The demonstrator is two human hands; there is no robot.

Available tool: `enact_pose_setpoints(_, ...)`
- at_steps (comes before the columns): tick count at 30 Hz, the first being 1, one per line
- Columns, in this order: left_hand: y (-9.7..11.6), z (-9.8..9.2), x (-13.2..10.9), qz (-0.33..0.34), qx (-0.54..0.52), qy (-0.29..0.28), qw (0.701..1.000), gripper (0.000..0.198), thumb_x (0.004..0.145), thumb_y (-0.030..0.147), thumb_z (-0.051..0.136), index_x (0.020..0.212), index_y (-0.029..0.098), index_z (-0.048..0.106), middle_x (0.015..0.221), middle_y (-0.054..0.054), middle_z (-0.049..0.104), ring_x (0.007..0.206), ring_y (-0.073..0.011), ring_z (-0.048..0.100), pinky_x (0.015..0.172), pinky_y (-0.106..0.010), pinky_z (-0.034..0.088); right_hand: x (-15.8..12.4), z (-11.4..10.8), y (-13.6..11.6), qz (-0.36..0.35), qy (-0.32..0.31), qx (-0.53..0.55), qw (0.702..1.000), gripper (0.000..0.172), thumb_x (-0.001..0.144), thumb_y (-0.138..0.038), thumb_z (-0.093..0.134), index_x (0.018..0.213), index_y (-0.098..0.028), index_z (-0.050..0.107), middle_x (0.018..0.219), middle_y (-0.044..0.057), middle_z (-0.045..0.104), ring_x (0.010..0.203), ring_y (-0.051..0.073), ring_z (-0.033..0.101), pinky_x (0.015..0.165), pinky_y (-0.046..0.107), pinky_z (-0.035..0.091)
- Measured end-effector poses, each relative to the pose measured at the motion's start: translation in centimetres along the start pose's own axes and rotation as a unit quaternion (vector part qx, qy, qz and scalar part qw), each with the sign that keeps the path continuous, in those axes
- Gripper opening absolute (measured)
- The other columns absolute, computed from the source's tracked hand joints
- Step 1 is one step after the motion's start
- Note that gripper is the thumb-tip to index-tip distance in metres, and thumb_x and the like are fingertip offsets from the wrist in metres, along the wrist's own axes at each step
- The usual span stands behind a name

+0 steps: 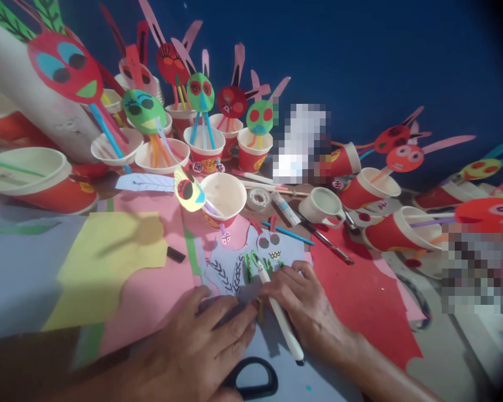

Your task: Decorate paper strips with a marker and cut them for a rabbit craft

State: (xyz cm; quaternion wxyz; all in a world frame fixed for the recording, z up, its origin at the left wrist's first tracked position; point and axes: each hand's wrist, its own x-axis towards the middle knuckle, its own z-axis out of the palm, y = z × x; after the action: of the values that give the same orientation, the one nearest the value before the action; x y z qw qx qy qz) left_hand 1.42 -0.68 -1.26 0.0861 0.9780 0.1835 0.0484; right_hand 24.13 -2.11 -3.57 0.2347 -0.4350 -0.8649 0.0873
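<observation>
My left hand (218,329) lies palm down with its fingers stretched out over blue paper (293,374). The fingertips meet those of my right hand (314,307), which is closed around a white marker pen (280,321). One end of the pen points away from me, near green cut pieces with dark marks (248,268); the other end is dark and points toward me. A small yellowish bit (260,312) shows by the fingertips. Beside my left hand is a black scissors handle (272,385), the rest of it hidden. A drawn paper face (269,243) lies just beyond my hands.
Paper cups (224,195) with paper faces on straws stand along the blue wall. A tape roll (259,199), a white mug (322,205) and a brush (329,244) lie ahead. Yellow paper (113,262) is at left, red paper (360,296) at right.
</observation>
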Motion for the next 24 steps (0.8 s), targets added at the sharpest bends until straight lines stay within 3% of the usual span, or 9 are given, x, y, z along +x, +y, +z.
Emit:
enact_pose_setpoints(8,0.1,0.4,0.0,-0.008,-0.019,0.009,1.000,0.047,0.094,0.053,0.033,0.127,0.025,0.050,0.132,0.004,0.056,0.112,-0.0201,0.050,0.093,-0.042,0.021,-0.3,0.1,0.3,0.003,0.010,-0.004,1.000,0.014,0.091,-0.010,0.043,0.098,-0.017,0.053,0.079,0.005,0.063,0.073,0.020,0.054,0.071,0.037,0.035)
enact_pose_setpoints(12,0.2,1.1,0.0,-0.031,-0.037,0.045,0.998,0.047,0.095,0.051,0.029,0.127,0.024,0.049,0.133,0.003,0.055,0.111,-0.0211,0.049,0.095,-0.044,0.018,-0.5,-0.5,0.2,0.024,0.072,0.047,0.996,0.018,0.088,-0.009,0.049,0.102,-0.020,0.051,0.082,0.004,0.064,0.073,0.018,0.056,0.071,0.035,0.039)
enact_pose_setpoints(15,0.2,1.3,0.1,-0.015,-0.047,0.051,0.997,0.046,0.095,0.051,0.032,0.125,0.022,0.051,0.131,0.001,0.057,0.109,-0.0211,0.050,0.093,-0.043,0.020,-1.2,-1.3,-0.4,0.095,0.126,0.146,0.977,0.014,0.089,-0.018,0.052,0.102,-0.024,0.050,0.087,0.002,0.065,0.078,0.016,0.060,0.071,0.030,0.045)
enact_pose_setpoints(18,0.3,1.2,0.3,-0.027,-0.060,0.047,0.997,0.046,0.092,0.054,0.037,0.118,0.021,0.056,0.129,0.000,0.058,0.109,-0.0223,0.051,0.093,-0.042,0.020,-2.5,-2.0,-1.0,0.193,0.069,0.253,0.946,0.019,0.095,-0.032,0.040,0.106,-0.028,0.054,0.087,0.001,0.066,0.080,0.016,0.063,0.071,0.028,0.050)
enact_pose_setpoints(20,0.4,1.2,0.4,-0.037,-0.061,0.046,0.996,0.047,0.090,0.056,0.041,0.116,0.021,0.057,0.129,-0.001,0.058,0.109,-0.0228,0.051,0.095,-0.043,0.020,-3.4,-2.2,-1.3,0.214,0.040,0.297,0.930,0.027,0.096,-0.036,0.036,0.111,-0.029,0.057,0.088,0.001,0.067,0.079,0.017,0.065,0.071,0.028,0.052)
enact_pose_setpoints(24,0.5,1.5,0.4,-0.040,-0.066,0.047,0.996,0.049,0.090,0.057,0.038,0.119,0.022,0.056,0.133,-0.003,0.055,0.108,-0.0242,0.051,0.095,-0.045,0.019,-4.5,-1.9,-1.9,0.274,0.084,0.296,0.911,0.023,0.092,-0.030,0.046,0.107,-0.026,0.064,0.088,0.003,0.070,0.075,0.016,0.067,0.067,0.024,0.055)
